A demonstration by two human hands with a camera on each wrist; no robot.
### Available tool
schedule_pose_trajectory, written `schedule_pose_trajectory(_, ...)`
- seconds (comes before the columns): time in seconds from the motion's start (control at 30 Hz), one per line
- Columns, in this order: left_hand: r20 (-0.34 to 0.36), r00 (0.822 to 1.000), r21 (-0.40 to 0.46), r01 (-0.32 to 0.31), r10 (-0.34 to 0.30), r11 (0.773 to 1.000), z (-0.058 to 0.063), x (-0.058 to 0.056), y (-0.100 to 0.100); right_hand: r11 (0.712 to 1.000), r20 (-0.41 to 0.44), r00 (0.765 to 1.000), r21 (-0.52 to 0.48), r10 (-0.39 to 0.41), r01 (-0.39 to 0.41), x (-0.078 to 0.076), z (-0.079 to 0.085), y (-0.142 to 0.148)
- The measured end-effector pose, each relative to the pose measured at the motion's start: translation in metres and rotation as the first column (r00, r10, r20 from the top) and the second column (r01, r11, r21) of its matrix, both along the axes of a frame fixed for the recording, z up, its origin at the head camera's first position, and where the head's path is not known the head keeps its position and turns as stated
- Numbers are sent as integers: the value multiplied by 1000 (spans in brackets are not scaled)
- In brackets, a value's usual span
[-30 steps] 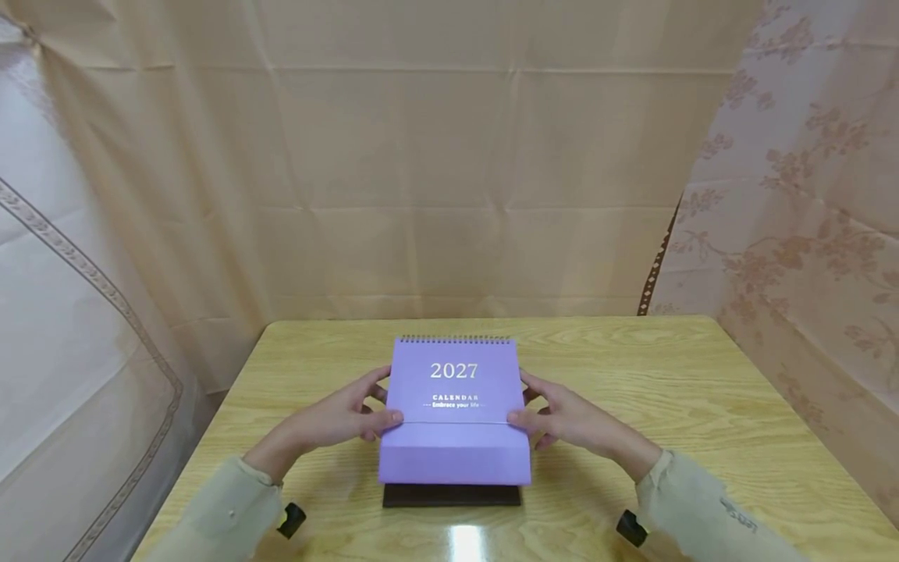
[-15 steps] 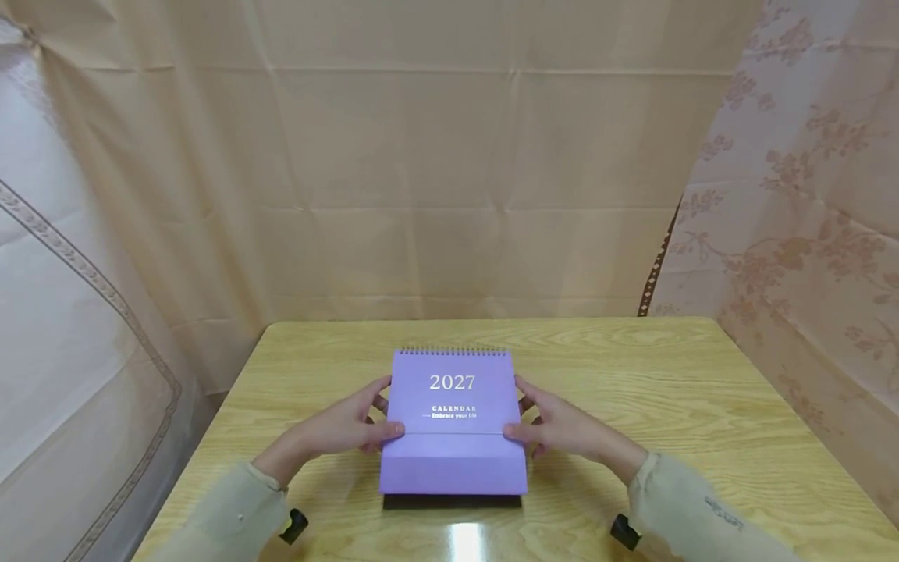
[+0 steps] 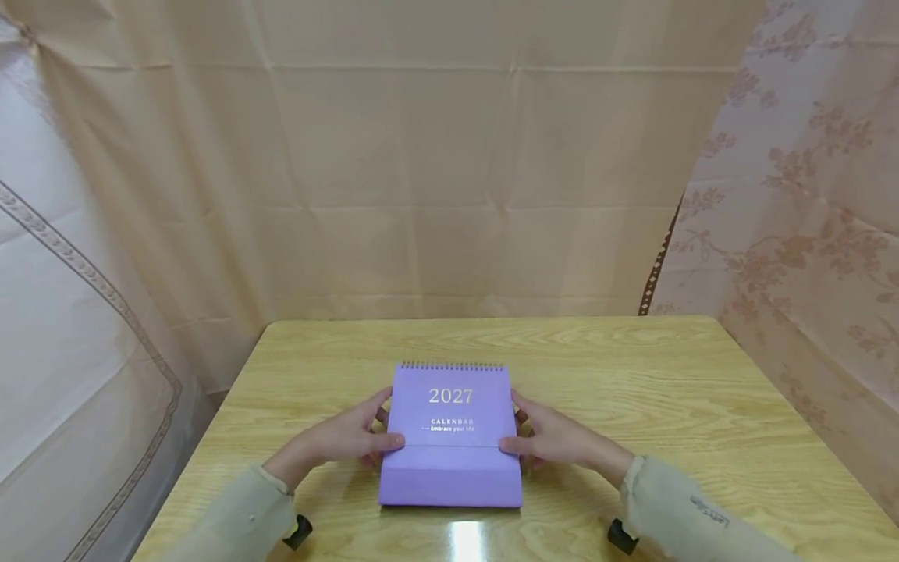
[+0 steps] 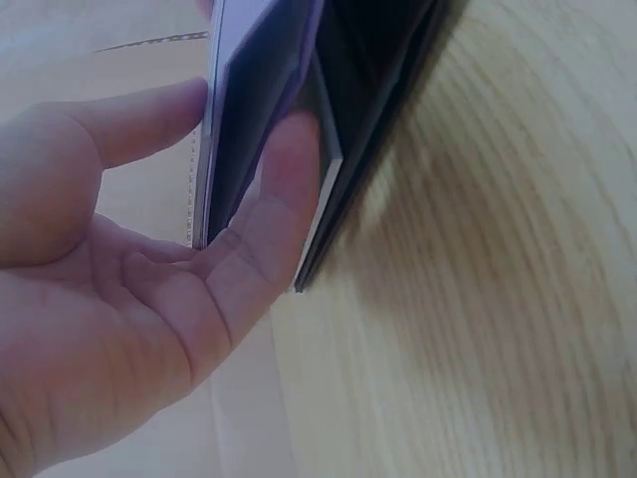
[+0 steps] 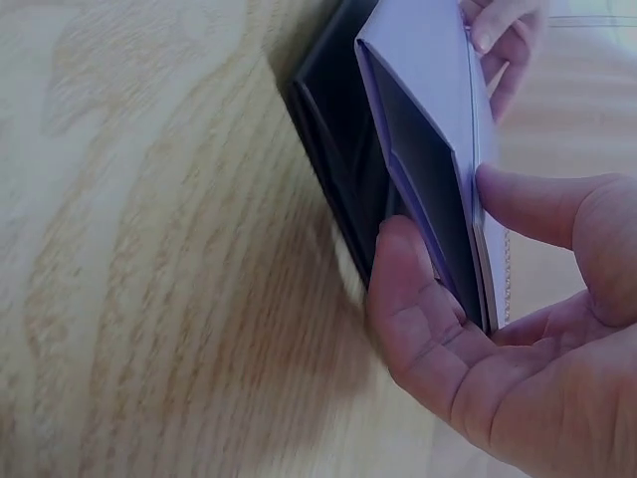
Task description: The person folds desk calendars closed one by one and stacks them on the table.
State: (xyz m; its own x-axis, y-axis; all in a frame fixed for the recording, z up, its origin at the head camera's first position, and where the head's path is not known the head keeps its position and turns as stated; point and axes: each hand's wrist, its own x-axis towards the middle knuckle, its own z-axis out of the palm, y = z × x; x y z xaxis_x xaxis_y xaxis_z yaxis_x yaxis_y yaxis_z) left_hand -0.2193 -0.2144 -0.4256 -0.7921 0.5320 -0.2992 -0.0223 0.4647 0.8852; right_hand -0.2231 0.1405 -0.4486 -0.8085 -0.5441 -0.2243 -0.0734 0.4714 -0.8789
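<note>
A purple desk calendar (image 3: 451, 414) with "2027" on its cover and a spiral binding along its far edge is held between both hands. My left hand (image 3: 354, 435) grips its left side, thumb on the cover and fingers curled underneath. On the right side, my right hand (image 3: 555, 439) pinches it the same way. Below the calendar is a flat black object (image 5: 333, 124), apart from it at the near end in the right wrist view. The left wrist view shows this black object's pale inner edge (image 4: 323, 214) close to my fingertips. From the head view it is hidden.
A wood-grain table (image 3: 632, 375) carries everything. Beige cloth (image 3: 449, 156) hangs behind it, with a white cloth (image 3: 63, 328) at left and a floral one (image 3: 808, 234) at right. Black wrist straps (image 3: 298, 532) show near the sleeves.
Both hands have brought the purple calendar down and nearer to me. The black object that showed past its near edge is now covered in the head view.
</note>
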Motion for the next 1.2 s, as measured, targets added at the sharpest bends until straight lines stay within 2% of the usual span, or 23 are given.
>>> schedule_pose_trajectory(0.13,-10,1000,-11,-4,4,1000,-5,0,1,1000,-30,999,22,22,-21,-1,-2,-2)
schedule_pose_trajectory(0.47,-36,999,-36,-5,4,999,-10,2,6,998,-60,997,41,52,-49,-5,-7,-2)
schedule_pose_trajectory(0.67,-99,994,-66,29,-35,997,-13,0,8,995,-147,985,61,93,-85,-6,-9,-4)
schedule_pose_trajectory(0.8,-124,991,-75,37,-46,997,-13,-2,10,992,-193,976,103,97,-78,-6,-8,-6)
schedule_pose_trajectory(1.0,-126,991,-111,31,-45,993,-13,-4,13,986,-179,981,158,79,-51,-6,-4,-7)
schedule_pose_trajectory(1.2,-145,988,-103,38,-53,994,-11,-4,16,987,-118,991,155,61,-43,-6,-1,-7)
